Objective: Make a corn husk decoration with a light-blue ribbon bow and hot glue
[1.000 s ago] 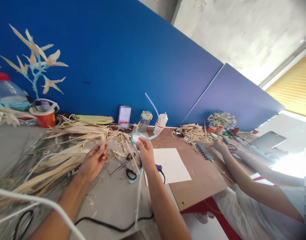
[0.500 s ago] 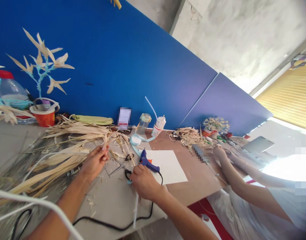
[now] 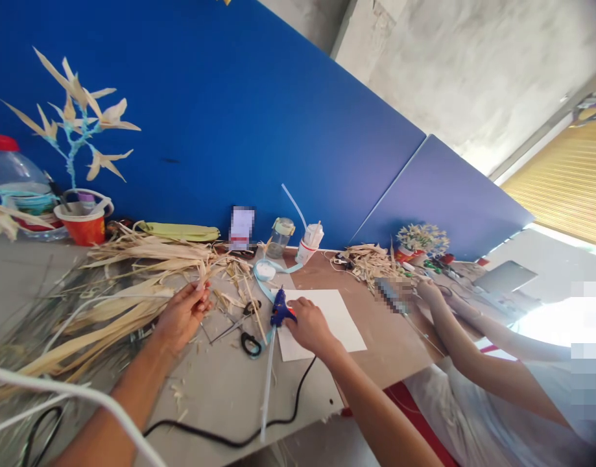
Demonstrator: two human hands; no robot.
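Note:
My left hand (image 3: 185,316) is closed, pinching a small pale strip of dried corn husk (image 3: 202,275) upright between thumb and fingers. My right hand (image 3: 311,325) wraps round the handle of a blue glue gun (image 3: 278,308), which rests at the edge of a white sheet of paper (image 3: 344,324). From the back of the gun a long clear glue stick (image 3: 267,389) runs toward the table's front edge. Black-handled scissors (image 3: 250,344) lie open between my hands. Loose corn husks (image 3: 98,337) spread beneath and left of my left hand.
A red cup (image 3: 83,228) with a husk flower stem and a red-capped bottle (image 3: 18,175) stand at the left. A jar (image 3: 281,239) and a white cup of sticks (image 3: 309,243) stand at the back. Black cord (image 3: 220,440) crosses the front. At right, a co-worker's hands (image 3: 431,295) work.
My right hand has moved right from beside the scissors to the glue gun's handle and closed round it. My left hand keeps its husk strip in nearly the same place.

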